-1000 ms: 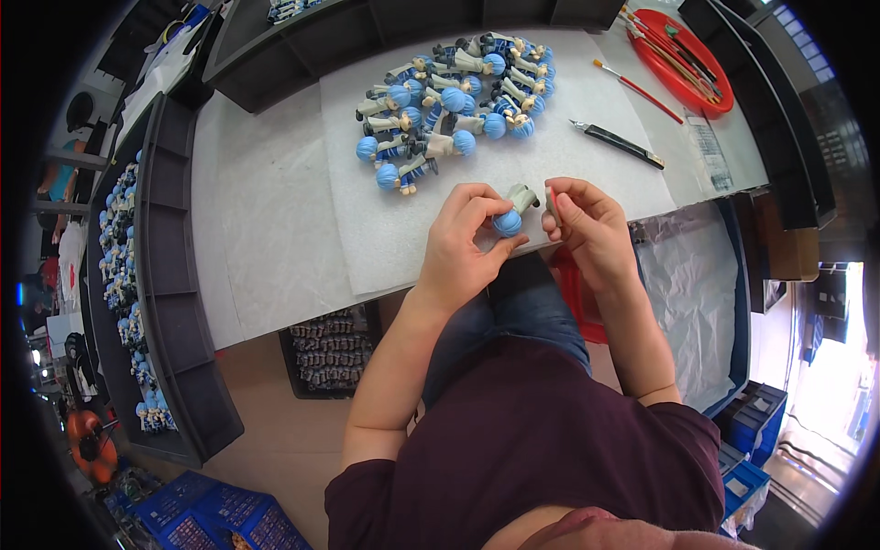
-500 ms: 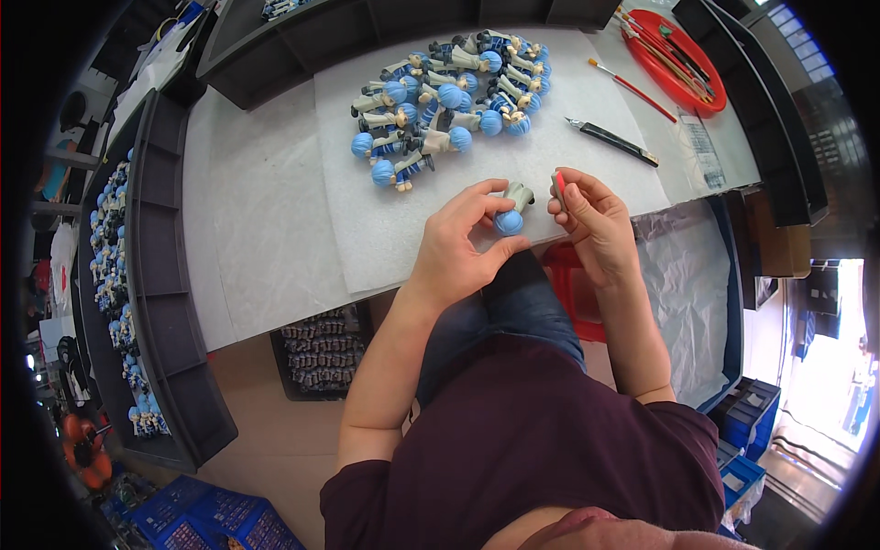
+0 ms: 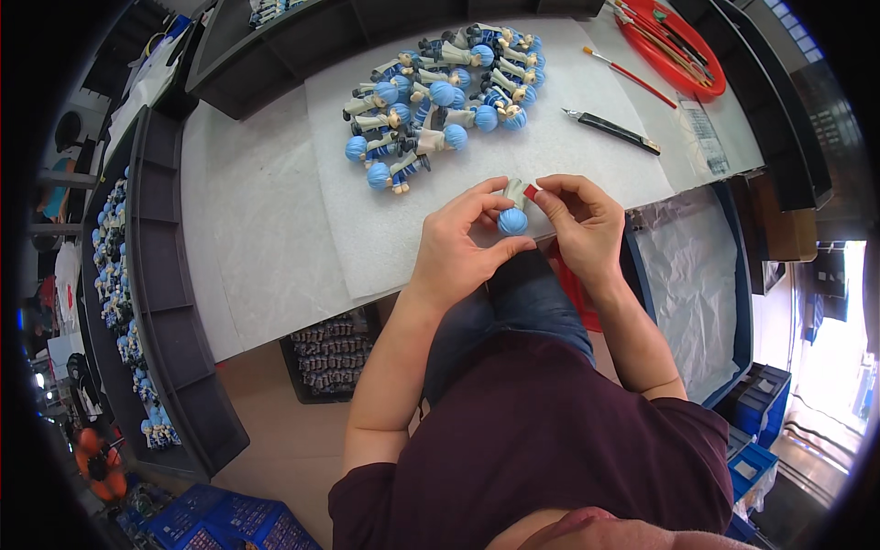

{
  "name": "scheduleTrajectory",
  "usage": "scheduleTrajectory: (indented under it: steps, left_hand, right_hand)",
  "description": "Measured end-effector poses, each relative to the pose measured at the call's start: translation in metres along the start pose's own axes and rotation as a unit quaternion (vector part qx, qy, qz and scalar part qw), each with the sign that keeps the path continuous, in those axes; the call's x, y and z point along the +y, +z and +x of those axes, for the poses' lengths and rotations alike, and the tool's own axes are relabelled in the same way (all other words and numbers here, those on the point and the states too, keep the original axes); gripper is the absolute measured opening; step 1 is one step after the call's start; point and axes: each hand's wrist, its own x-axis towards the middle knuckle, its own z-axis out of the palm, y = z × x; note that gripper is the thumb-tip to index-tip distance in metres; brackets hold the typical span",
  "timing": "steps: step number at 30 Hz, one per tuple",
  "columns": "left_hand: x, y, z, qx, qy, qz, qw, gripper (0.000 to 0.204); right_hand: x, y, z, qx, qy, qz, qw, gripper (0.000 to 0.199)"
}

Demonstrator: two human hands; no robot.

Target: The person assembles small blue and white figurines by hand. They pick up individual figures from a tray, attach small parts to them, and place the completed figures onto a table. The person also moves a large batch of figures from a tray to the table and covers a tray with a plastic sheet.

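My left hand (image 3: 465,240) is closed round a small blue-haired figurine (image 3: 512,222), its head toward me and its pale body pointing away. Pinched between thumb and fingers of my right hand (image 3: 585,225) is a small flat red piece (image 3: 531,192), grey on one side in the earlier picture; its exact kind cannot be made out. The piece is right against the figurine's pale body or very close to it. Beyond my hands, many similar figurines (image 3: 442,94) lie in a loose heap on a white foam sheet (image 3: 357,247).
A craft knife (image 3: 612,131) and a red-handled paintbrush (image 3: 632,79) lie to the right of the heap. Farther right stands a red oval tray (image 3: 701,87) of brushes. Dark divided trays border the table at the back (image 3: 302,55) and left (image 3: 165,275), the left one holding more figurines.
My right hand has moved left and turned, bringing the red piece from beside the figurine up to its body. My left hand keeps hold of the figurine, nearly still.
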Motion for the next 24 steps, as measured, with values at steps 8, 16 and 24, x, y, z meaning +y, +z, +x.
scheduleTrajectory:
  steps: [8,16,24]
  left_hand:
    - [-0.004,0.001,-0.001,0.003,0.015,-0.009,1.0,0.037]
    - [-0.001,0.002,0.0,0.005,0.02,-0.022,1.0,0.035]
    - [-0.002,0.003,0.0,0.005,0.022,-0.023,0.999,0.035]
  right_hand:
    - [0.001,0.012,-0.003,0.025,-0.11,-0.054,0.992,0.022]
    - [0.006,0.011,0.0,0.016,-0.125,-0.044,0.991,0.028]
    - [0.006,0.011,0.0,0.0,-0.1,-0.033,0.994,0.031]
